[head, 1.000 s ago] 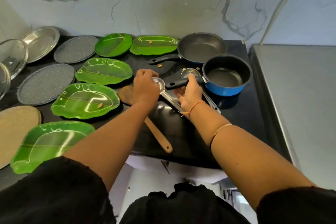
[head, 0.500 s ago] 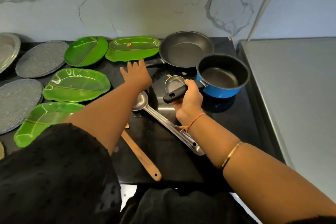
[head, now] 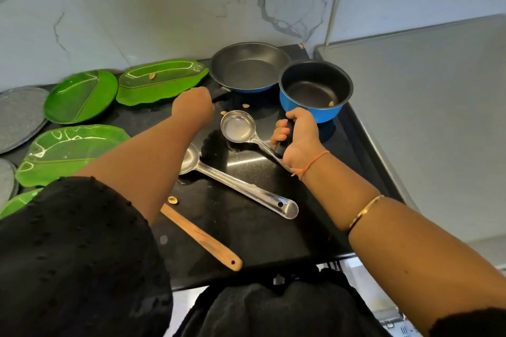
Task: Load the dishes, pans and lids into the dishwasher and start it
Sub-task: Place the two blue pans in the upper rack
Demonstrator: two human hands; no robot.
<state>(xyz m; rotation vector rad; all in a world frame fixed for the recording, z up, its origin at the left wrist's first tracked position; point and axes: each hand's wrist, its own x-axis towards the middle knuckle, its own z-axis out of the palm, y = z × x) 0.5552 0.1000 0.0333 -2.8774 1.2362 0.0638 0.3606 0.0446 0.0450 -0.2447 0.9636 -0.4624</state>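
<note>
A blue saucepan (head: 315, 90) with a dark inside stands at the back right of the black counter (head: 246, 227). My right hand (head: 297, 135) is closed around its black handle. Behind it to the left sits a blue frying pan (head: 247, 68), and my left hand (head: 193, 108) is closed on that pan's black handle. Two steel ladles lie between my arms, one (head: 238, 127) beside my right hand and a longer one (head: 235, 185) nearer me. A wooden spatula (head: 200, 235) pokes out from under my left arm.
Several green leaf-shaped plates (head: 161, 83) line the left of the counter, with grey plates (head: 19, 115) at the far left edge. Small food scraps (head: 172, 200) lie on the counter and one in the saucepan. A steel surface (head: 438, 117) adjoins on the right.
My left hand let go of the long ladle, reached back and closed on the frying pan's handle. My right hand stayed on the saucepan handle. The view shifted right.
</note>
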